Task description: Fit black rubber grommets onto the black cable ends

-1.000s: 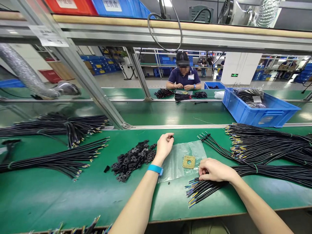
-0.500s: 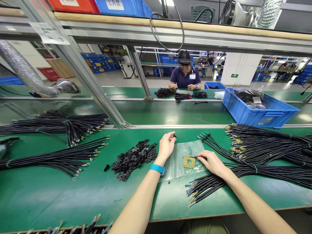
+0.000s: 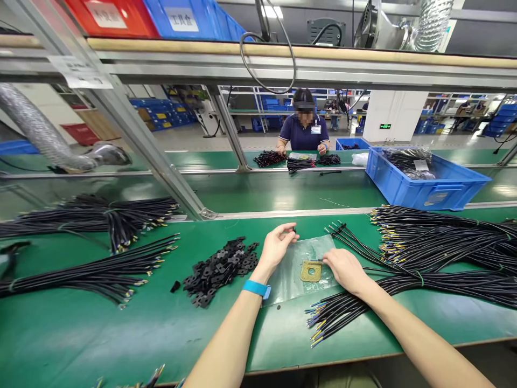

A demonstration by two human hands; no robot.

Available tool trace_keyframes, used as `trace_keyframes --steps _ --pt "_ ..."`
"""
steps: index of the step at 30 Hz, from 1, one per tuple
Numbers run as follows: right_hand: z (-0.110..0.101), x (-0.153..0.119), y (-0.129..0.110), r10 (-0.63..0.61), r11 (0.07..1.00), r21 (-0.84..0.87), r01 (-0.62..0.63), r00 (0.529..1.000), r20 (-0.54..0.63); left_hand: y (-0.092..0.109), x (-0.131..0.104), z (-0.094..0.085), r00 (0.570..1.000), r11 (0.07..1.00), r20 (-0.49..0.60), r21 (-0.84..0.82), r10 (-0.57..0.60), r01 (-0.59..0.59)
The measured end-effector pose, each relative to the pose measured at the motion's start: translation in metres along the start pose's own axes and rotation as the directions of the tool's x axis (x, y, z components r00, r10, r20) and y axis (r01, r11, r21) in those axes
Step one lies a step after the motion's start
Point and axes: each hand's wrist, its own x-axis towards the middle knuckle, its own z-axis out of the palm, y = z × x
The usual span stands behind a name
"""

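Note:
My left hand (image 3: 278,247) is closed in a pinch on a small black piece (image 3: 294,230), mostly hidden by the fingers. My right hand (image 3: 344,268) is closed on what looks like the end of a black cable (image 3: 369,269), which comes in from the right. The thin tip lies across the upper edge of a yellow-brown square sponge (image 3: 306,275) with a round hole. Beneath the sponge is a clear plastic bag (image 3: 285,277), flat on the green table. Left of my left hand lies a heap of flat black pieces with holes (image 3: 222,267).
Black cable bundles with bared coloured ends (image 3: 428,231) lie at the right, and more bundles (image 3: 92,261) at the left. A blue crate (image 3: 432,191) with bagged parts stands beyond. A slanted metal post (image 3: 157,161) rises at left. Across the benches sits a co-worker (image 3: 305,129).
The camera view has tilted up slightly, so the scene sits a little lower. My right hand has shifted slightly left over the sponge. Both hands keep their grip.

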Motion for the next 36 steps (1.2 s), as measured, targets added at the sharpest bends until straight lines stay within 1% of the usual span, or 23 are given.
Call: trace_keyframes --steps 2,3,5,8,10,12,18,25,32,36 --pt "-0.001 0.001 0.002 0.126 0.974 0.201 -0.106 0.988 -0.086 0.010 -0.006 0.004 0.991 0.994 0.125 -0.086 -0.051 0.062" --pt "-0.001 0.002 0.002 0.182 0.943 0.300 -0.143 0.978 -0.106 0.014 -0.010 0.007 0.980 0.989 0.185 -0.114 -0.067 0.090" --pt "-0.001 0.003 0.003 0.257 0.875 0.447 -0.184 0.960 -0.108 0.020 -0.016 0.012 0.952 0.978 0.294 -0.158 -0.087 0.138" --pt "0.000 0.003 0.003 0.312 0.808 0.552 -0.208 0.945 -0.101 0.023 -0.022 0.020 0.899 0.964 0.425 -0.178 -0.106 0.198" --pt "0.000 0.003 0.003 0.336 0.785 0.581 -0.217 0.936 -0.105 0.024 -0.025 0.023 0.872 0.955 0.475 -0.184 -0.120 0.232" --pt "0.001 0.003 0.003 0.347 0.776 0.592 -0.220 0.932 -0.108 0.024 -0.026 0.025 0.862 0.946 0.491 -0.201 -0.127 0.254" --pt "0.001 0.004 0.003 0.345 0.796 0.568 -0.210 0.928 -0.140 0.027 -0.027 0.025 0.863 0.922 0.483 -0.249 -0.146 0.296" --pt "0.000 0.003 0.000 0.314 0.867 0.476 -0.148 0.904 -0.292 0.025 -0.027 0.026 0.863 0.890 0.477 -0.301 -0.169 0.341" --pt "-0.005 0.002 -0.002 0.249 0.918 0.377 -0.127 0.923 -0.295 0.027 -0.028 0.027 0.866 0.881 0.467 -0.317 -0.178 0.352" --pt "-0.006 0.003 -0.003 0.270 0.901 0.409 -0.145 0.925 -0.267 0.027 -0.028 0.028 0.871 0.886 0.455 -0.307 -0.183 0.347"
